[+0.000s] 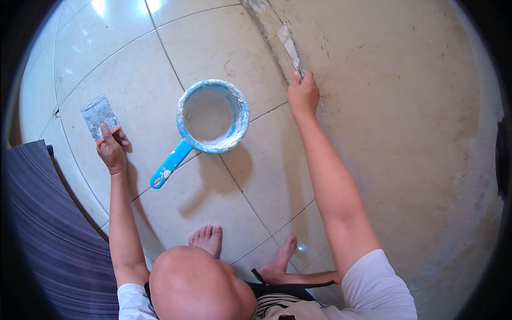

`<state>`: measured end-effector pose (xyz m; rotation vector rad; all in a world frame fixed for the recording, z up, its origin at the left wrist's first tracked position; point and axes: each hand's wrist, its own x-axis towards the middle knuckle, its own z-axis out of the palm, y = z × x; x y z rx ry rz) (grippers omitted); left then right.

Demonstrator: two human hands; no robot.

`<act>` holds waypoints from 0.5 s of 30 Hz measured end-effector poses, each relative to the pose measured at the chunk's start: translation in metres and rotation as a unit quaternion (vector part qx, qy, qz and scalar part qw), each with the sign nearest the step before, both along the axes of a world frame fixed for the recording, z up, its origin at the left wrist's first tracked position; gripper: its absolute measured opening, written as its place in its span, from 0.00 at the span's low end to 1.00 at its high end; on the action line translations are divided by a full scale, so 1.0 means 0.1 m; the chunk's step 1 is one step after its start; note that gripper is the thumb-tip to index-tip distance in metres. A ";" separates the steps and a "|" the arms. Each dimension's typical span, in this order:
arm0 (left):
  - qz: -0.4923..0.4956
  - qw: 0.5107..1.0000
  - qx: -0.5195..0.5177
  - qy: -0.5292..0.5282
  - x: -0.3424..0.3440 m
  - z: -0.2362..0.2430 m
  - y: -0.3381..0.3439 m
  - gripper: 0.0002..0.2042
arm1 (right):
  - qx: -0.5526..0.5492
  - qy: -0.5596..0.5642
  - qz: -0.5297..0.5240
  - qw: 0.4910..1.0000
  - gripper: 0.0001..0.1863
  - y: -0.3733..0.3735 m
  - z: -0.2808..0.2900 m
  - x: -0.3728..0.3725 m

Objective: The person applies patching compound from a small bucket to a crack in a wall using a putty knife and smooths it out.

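My left hand (111, 151) is closed around a wide scraper (100, 114) whose grey, smeared blade has an orange edge by my fingers. Out to the far right, my right hand (303, 95) grips a putty knife (288, 45). White paste coats its narrow blade, which lies over the beige surface close to the seam with the tiles; contact cannot be made out. Between my hands is a blue dipper (186, 114) with its handle (170, 165) toward me. Whitish paste (208, 114) fills part of it and crusts its rim.
Pale tiles (144, 69) cover the floor on the left and middle. A beige, stained surface (394, 106) borders them on the right. At the lower left stands a dark, striped panel (53, 229). My bare feet (207, 240) and bent knee (194, 285) are near the bottom.
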<state>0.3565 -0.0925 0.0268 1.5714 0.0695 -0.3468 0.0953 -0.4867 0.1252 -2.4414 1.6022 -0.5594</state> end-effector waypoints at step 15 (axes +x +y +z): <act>0.003 1.000 0.022 -0.015 0.00 0.03 0.01 0.29 | 0.053 -0.026 0.044 0.997 0.14 0.25 0.03 -0.08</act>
